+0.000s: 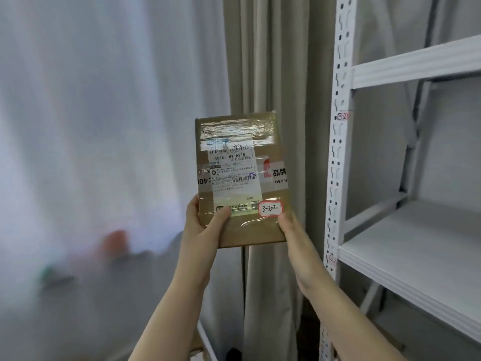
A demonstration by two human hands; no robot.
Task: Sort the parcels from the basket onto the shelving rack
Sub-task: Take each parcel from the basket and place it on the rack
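I hold a flat brown cardboard parcel upright in front of me, its face with a white shipping label toward the camera. A small red-edged sticker at its lower right reads "3-2-2". My left hand grips the parcel's lower left edge with the thumb on the front. My right hand grips the lower right corner. The white metal shelving rack stands just to the right, and a "3-2" tag is stuck on its upright. The basket is out of view.
The rack's shelf board at about hand height shows no parcels, and another shelf beam runs above it. Beige curtain hangs behind the parcel, with a white sheer curtain to the left.
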